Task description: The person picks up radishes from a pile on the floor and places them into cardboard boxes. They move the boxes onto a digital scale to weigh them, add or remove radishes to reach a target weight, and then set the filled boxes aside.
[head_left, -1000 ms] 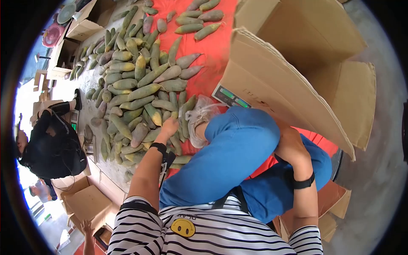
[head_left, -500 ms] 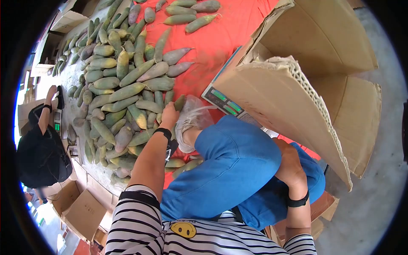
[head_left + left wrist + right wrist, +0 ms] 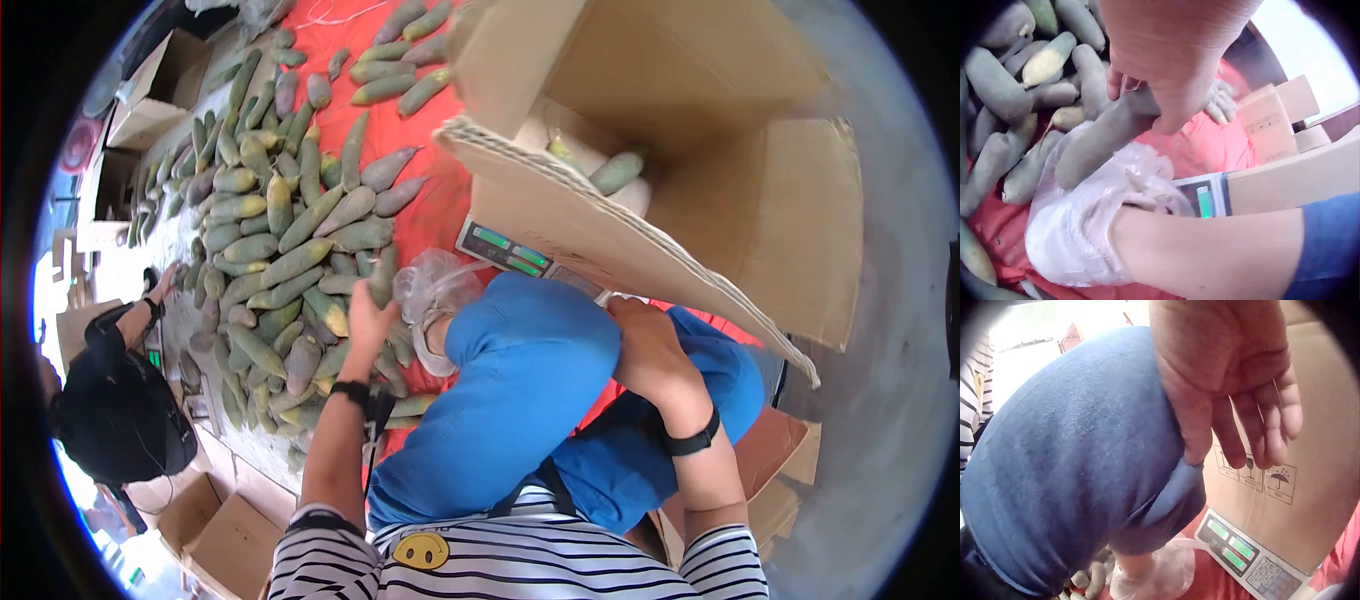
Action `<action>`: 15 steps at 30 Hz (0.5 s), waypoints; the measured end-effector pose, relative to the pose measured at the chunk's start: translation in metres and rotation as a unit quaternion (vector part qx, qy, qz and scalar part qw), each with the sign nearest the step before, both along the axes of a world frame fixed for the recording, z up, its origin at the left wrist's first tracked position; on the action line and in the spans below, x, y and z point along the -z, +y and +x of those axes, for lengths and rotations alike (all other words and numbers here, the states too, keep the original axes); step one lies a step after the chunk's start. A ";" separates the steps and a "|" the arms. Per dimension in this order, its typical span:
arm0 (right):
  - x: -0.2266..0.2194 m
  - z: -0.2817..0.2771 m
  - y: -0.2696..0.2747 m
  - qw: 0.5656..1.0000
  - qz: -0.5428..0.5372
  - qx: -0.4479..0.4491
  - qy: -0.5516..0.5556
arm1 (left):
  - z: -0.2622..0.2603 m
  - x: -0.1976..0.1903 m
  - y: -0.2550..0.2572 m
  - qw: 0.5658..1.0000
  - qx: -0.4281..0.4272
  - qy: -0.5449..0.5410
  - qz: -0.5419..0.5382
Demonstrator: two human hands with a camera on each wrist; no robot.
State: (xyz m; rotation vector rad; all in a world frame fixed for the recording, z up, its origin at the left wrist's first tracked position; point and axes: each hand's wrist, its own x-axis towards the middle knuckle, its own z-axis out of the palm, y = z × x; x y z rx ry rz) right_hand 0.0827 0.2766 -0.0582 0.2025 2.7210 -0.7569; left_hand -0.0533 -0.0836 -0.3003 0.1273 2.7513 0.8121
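Note:
My left hand (image 3: 370, 322) grips one end of a long green radish (image 3: 383, 277) beside my plastic-covered foot. In the left wrist view the radish (image 3: 1100, 144) slants down from the fingers, overlapping the clear plastic bag (image 3: 1072, 231) on the foot. A heap of green radishes (image 3: 290, 260), some greyish purple, spreads left of that hand. My right hand (image 3: 1229, 375) rests at my blue-trousered knee (image 3: 1085, 437), its fingers relaxed and its thumb against the cloth. Beyond those fingers stands a large cardboard box (image 3: 600, 240) with radishes (image 3: 618, 172) inside.
A scale (image 3: 505, 250) with lit green displays sits at the box's lower edge. Red cloth (image 3: 430, 170) lies under the radishes, with a small separate group (image 3: 400, 65) at the back. Another person (image 3: 125, 400) in black crouches at the left, near more open boxes (image 3: 235, 545).
My left hand has taken hold of a radish at the heap's edge and raised it. The head view has shifted, now showing radishes inside the box. My right hand stays by the knee.

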 end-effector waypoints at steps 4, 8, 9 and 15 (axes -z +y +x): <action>0.018 0.009 0.003 1.000 0.021 0.003 0.008 | -0.028 -0.103 -0.006 0.942 -0.131 0.105 0.291; 0.019 0.006 0.004 0.997 -0.041 0.038 -0.054 | -0.034 -0.286 0.054 0.799 -0.098 0.367 0.467; 0.011 0.003 0.003 0.998 -0.041 0.031 -0.047 | -0.031 -0.320 0.073 0.747 -0.061 0.393 0.532; -0.005 0.000 -0.002 0.997 -0.057 0.023 -0.052 | -0.016 -0.378 0.180 0.730 0.087 0.355 0.577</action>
